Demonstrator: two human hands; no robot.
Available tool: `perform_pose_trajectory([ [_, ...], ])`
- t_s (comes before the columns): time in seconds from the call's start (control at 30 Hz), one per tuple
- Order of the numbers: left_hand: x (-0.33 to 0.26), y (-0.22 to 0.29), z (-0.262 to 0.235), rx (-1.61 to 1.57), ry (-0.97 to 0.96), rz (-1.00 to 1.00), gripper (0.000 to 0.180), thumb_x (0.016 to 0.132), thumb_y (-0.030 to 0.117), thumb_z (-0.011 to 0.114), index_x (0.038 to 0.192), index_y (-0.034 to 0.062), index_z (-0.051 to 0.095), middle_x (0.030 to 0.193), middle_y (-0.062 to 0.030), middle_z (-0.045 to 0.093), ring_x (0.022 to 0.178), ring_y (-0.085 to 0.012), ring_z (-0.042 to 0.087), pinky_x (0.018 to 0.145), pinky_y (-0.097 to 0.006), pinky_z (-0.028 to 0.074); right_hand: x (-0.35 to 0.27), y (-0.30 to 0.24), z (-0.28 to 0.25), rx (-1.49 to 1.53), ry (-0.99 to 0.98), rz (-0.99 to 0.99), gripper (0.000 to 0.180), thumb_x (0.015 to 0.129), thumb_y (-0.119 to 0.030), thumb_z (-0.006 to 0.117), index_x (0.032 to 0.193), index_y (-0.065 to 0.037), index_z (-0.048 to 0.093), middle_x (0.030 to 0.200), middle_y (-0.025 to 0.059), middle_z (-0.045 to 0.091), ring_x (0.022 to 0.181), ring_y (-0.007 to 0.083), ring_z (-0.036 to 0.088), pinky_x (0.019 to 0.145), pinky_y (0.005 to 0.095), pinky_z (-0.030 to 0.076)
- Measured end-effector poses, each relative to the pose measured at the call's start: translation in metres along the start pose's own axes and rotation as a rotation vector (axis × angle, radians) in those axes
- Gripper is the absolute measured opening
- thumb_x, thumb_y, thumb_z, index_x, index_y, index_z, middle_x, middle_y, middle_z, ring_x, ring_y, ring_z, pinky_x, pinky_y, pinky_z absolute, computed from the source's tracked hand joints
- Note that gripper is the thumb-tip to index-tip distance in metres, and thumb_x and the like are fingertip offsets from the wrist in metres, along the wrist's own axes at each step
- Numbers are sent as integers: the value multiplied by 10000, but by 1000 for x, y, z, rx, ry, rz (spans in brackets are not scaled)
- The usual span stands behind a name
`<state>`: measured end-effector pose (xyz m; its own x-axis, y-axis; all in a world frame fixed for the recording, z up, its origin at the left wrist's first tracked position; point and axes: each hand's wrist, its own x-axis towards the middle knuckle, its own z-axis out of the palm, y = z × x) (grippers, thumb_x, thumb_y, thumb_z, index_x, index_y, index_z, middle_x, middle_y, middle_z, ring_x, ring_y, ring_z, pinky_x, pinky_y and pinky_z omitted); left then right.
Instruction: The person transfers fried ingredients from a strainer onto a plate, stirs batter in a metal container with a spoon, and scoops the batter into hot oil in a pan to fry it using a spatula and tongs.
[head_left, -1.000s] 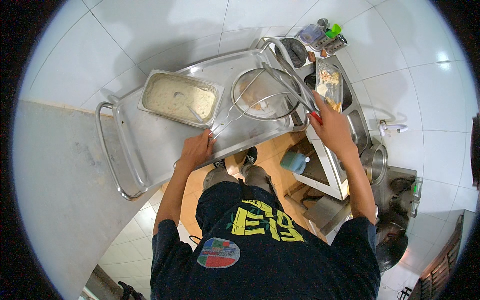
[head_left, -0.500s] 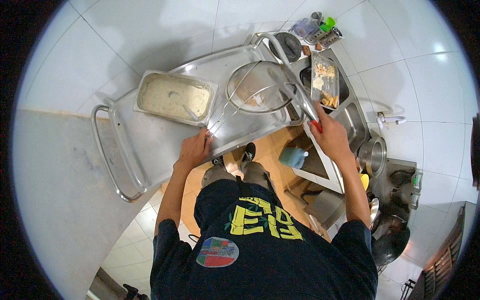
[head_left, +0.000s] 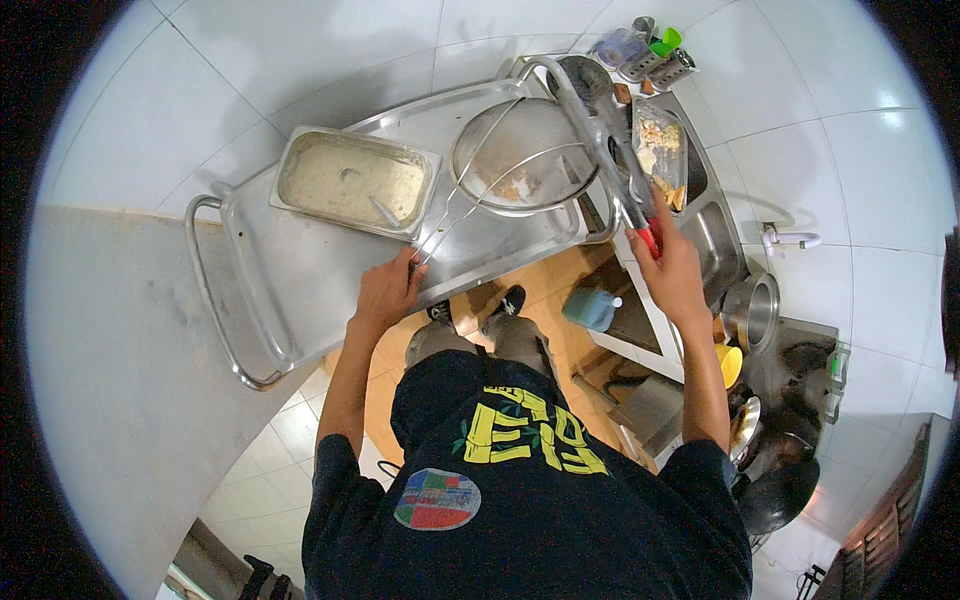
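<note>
My left hand point(head_left: 388, 290) is closed round the wire handle of a large round strainer point(head_left: 490, 132), held above a steel trolley point(head_left: 300, 270). Some brownish and whitish bits point(head_left: 515, 183) show in its mesh. In my right hand point(head_left: 668, 270) is a pair of metal tongs point(head_left: 634, 192) with red grips. The tongs point away from me, just right of the strainer and across the trolley's end rail. Left of the strainer stands a rectangular steel pan point(head_left: 437, 170) of pale, cloudy, batter-like liquid point(head_left: 330, 178), with a metal utensil handle point(head_left: 383, 211) sticking out.
A steel tray point(head_left: 640, 110) with yellowish food pieces rests over the sink point(head_left: 712, 240) on the right. Behind it are a dark stone mortar point(head_left: 582, 82) and utensil holders point(head_left: 668, 68). Farther right stand a steel pot point(head_left: 752, 312) and a black wok point(head_left: 780, 492). A jug of blue-green liquid point(head_left: 592, 309) sits below.
My right hand and the tongs have shifted slightly right and nearer to me. The left hand still holds the strainer in nearly the same place. The whole view has shifted a little.
</note>
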<state>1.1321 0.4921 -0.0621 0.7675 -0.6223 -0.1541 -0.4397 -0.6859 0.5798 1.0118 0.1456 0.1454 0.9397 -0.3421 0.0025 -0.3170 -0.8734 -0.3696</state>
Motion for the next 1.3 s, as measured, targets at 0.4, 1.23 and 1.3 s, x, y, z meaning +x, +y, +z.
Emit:
perform_pose_trajectory([
  [0.4, 47, 168, 30, -385, 12, 195, 198, 956, 238, 614, 1009, 67, 529, 689, -222, 615, 648, -443, 611, 550, -472, 444, -86, 103, -63, 338, 516, 269, 650, 961, -151, 616, 1525, -37, 313, 1012, 41, 592, 789, 94, 481, 736, 240, 440],
  [1.23, 140, 374, 396, -409, -537, 361, 308, 989, 338, 570, 1078, 45, 541, 788, -179, 619, 720, -321, 636, 665, -437, 467, -243, 414, -28, 410, 357, 649, 682, 946, -182, 623, 1515, -20, 285, 908, 194, 605, 758, 307, 615, 682, 380, 497],
  [1.3, 143, 371, 411, -378, -474, 429, 313, 992, 338, 567, 1087, 41, 532, 792, -173, 624, 726, -317, 643, 669, -436, 473, -222, 429, -27, 385, 318, 661, 687, 942, -189, 628, 1509, -9, 284, 959, 228, 619, 787, 344, 630, 695, 403, 501],
])
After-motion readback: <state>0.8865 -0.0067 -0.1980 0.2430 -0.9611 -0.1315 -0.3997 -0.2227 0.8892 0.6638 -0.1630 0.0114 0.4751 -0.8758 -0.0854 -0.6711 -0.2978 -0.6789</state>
